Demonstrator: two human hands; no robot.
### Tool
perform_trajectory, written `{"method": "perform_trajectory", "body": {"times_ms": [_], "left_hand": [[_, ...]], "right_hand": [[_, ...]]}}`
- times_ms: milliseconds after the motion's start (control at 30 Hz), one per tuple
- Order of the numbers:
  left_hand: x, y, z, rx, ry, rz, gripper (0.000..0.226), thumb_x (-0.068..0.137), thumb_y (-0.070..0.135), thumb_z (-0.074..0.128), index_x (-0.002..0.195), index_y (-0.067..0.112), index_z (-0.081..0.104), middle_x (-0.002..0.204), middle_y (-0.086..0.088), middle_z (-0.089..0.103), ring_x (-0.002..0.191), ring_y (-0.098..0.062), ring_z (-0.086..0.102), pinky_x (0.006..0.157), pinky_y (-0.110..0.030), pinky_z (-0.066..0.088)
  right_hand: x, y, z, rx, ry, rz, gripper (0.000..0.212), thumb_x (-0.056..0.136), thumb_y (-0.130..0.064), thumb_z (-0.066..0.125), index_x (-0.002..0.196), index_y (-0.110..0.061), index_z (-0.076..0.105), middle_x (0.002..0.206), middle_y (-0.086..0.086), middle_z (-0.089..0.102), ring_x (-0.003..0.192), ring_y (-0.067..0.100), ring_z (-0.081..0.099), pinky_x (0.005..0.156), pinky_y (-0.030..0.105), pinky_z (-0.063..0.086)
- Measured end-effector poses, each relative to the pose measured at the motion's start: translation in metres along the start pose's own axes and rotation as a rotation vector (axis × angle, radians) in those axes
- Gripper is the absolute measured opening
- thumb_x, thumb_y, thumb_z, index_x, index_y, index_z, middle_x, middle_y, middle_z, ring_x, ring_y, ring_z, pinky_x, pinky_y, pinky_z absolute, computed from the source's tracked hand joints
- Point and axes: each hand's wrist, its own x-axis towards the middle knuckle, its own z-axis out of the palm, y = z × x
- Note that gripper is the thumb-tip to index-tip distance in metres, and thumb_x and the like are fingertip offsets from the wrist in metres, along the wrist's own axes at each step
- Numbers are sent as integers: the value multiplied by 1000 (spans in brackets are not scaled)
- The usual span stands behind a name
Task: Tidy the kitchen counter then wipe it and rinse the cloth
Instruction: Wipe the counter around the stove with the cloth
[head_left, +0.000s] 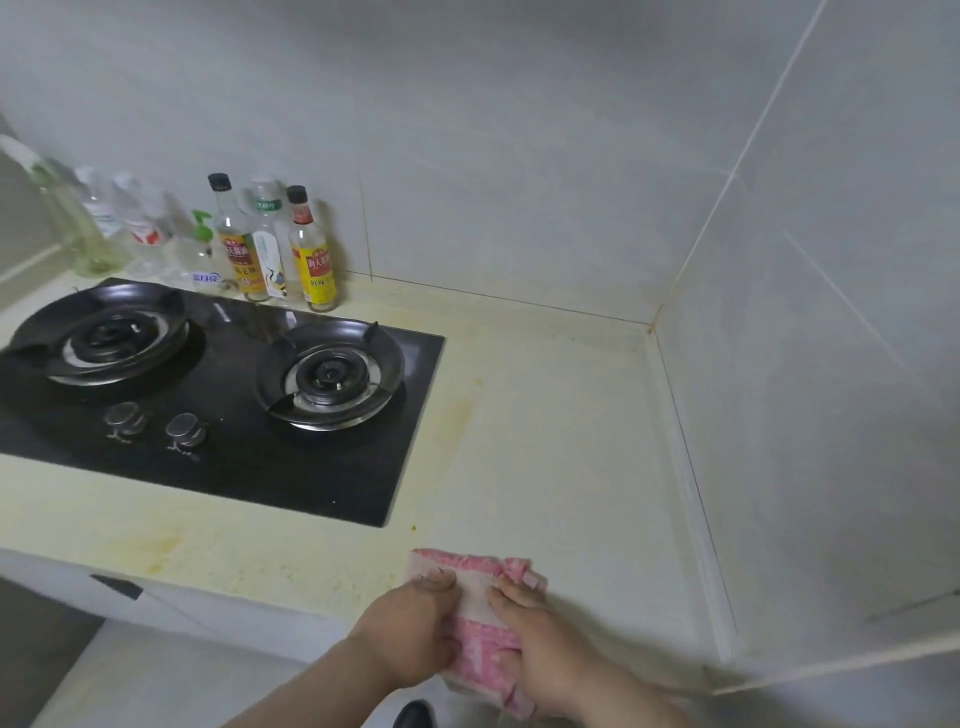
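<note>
A pink and white cloth (475, 592) lies folded at the front edge of the cream counter (561, 441), partly hanging over it. My left hand (410, 626) grips its left side and my right hand (540, 644) grips its right side, with fingers pressed on top. The cloth's lower part is hidden between my hands. Yellowish stains mark the counter near the stove's right edge (460, 415) and along the front left (156, 545).
A black two-burner gas stove (218, 374) is set into the counter at left. Several bottles (260, 244) stand in a row against the tiled back wall. A tiled side wall (805, 415) bounds the counter at right. Below left is the floor.
</note>
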Motion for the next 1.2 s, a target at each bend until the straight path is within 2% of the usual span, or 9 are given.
{"method": "perform_trajectory", "body": {"times_ms": [167,267,333,533,667,733,867,1067,1200], "left_hand": [[-6,-1,5,-2,21,10,67,90,36,50,151,18,29,161,-1,18,147,-14,20,117,-20,15],[-5,-7,6,31,47,41,65,93,34,46,152,17,25,161,-1,16,147,-14,18,116,-19,10],[-5,-9,5,52,51,70,67,92,34,46,152,17,23,161,-3,18,147,-14,18,118,-21,12],[-16,-49,-16,-54,117,133,55,88,39,41,141,28,46,149,8,43,137,-9,39,113,-21,31],[-40,-95,-42,-55,310,76,35,81,36,51,108,27,71,111,9,71,95,-9,69,87,-11,43],[-47,-119,-52,-38,286,-10,42,84,36,53,123,25,66,129,8,63,114,-9,62,99,-10,33],[-37,-165,-79,25,204,-62,61,96,40,42,152,21,27,160,6,16,147,-10,16,112,-14,-1],[2,-236,-129,72,160,-256,62,100,41,39,153,14,21,162,-4,11,149,-18,9,121,-32,10],[7,-259,-138,29,93,-222,55,101,35,38,152,18,26,161,-1,15,148,-17,14,120,-33,17]], "right_hand": [[-1,-5,2,-192,48,-25,81,80,-51,33,154,-19,23,162,-2,14,149,17,12,116,26,-6],[4,-16,9,-347,83,-12,81,65,-51,41,137,-15,53,150,1,40,132,22,50,118,33,19],[10,-21,20,-353,42,-43,78,58,-57,45,122,-18,67,136,-2,56,117,15,62,112,32,24],[29,-32,23,-260,-77,50,82,63,-68,45,123,-16,67,132,0,63,118,13,62,110,28,11],[48,-42,29,-270,-30,51,83,68,-68,51,131,-15,61,139,3,57,125,18,57,113,30,14],[64,-57,32,-303,18,52,82,72,-70,51,133,-16,59,140,2,56,127,17,55,108,34,22],[96,-92,37,-354,87,30,78,77,-67,50,133,-14,58,141,5,54,129,19,53,108,35,24],[108,-112,48,-390,158,80,71,96,-63,28,139,-12,50,146,8,49,135,26,46,110,48,37],[110,-127,58,-360,196,115,57,97,-60,26,128,-22,54,139,6,55,129,27,52,106,49,42]]}}
